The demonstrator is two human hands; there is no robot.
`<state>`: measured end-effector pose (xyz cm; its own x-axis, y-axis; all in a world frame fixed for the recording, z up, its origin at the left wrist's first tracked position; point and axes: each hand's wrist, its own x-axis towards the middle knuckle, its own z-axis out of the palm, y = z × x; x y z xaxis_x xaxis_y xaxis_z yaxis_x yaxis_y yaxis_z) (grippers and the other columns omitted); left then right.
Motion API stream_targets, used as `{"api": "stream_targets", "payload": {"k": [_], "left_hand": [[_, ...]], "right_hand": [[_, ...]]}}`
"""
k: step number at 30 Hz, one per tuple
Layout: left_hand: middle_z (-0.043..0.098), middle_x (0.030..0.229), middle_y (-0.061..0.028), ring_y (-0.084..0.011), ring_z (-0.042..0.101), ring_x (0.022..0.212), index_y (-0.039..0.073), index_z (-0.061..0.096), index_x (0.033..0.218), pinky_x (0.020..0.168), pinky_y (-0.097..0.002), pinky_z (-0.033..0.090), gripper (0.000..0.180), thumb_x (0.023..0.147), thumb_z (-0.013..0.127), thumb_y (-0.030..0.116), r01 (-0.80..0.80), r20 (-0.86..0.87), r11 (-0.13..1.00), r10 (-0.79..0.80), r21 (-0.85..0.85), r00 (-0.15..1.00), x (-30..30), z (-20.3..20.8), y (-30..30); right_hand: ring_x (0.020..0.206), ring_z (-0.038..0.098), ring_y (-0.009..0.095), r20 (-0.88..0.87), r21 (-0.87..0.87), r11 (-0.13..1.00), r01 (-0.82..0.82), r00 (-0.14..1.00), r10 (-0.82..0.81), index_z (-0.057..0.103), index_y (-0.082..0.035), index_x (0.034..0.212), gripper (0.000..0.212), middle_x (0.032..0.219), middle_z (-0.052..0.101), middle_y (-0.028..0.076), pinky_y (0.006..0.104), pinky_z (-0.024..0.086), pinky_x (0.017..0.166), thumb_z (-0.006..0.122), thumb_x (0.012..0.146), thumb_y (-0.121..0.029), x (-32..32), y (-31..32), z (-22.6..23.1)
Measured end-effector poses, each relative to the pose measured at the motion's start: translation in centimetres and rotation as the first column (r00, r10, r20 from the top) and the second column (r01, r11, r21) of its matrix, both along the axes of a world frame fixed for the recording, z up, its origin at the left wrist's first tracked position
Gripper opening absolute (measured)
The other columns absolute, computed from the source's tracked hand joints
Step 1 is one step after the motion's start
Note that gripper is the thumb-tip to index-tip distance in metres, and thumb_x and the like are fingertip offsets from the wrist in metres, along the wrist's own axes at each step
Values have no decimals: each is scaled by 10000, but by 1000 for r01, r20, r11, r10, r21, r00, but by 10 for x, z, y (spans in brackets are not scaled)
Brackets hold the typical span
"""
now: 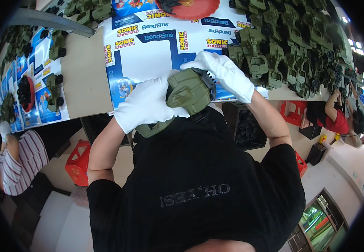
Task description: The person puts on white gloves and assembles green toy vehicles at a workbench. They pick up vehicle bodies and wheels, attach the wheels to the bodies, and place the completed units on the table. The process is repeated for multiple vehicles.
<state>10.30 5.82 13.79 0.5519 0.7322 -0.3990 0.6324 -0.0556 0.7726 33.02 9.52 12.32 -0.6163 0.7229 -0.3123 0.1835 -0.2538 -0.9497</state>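
A green toy vehicle [190, 93] with black parts is held close to my body at the table's near edge. My left hand [150, 101], in a white glove, wraps round its left side. At its far right end, my right hand [224, 73], also gloved in white, presses on the toy near a black ridged part [209, 77]. The right fingertips lie along the toy's far edge, partly hidden. Below my left hand another green part [154, 128] shows, and I cannot tell whether it joins the same toy.
A printed sheet [140, 59] covers the table, with a red tray [192, 9] of black parts at the far side. Rows of green toy vehicles [291, 46] stand at right. A grey metal bar [49, 21] crosses upper left. Co-workers sit left, in a striped shirt [24, 161], and right.
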Motion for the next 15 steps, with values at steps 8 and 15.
{"api": "stream_targets", "payload": {"k": [8,15], "left_hand": [[618,917,-194,-367,639,777,15,353,1341,724,-435,503,896,594,819,183,206,-182,931,-156,301,971,4,4,-14],[569,840,-147,-311,606,744,3,279,1406,691,-395,460,930,608,752,76,260,-183,890,-204,375,962,11,-1,-41]], "right_hand": [[946,548,115,-95,-423,879,221,954,-286,627,28,1067,574,1036,610,96,257,445,860,475,959,-514,-24,-29,11],[662,460,44,-44,-395,788,472,847,-530,644,11,958,467,750,550,-15,210,390,595,475,986,-424,-29,-81,-17]]}}
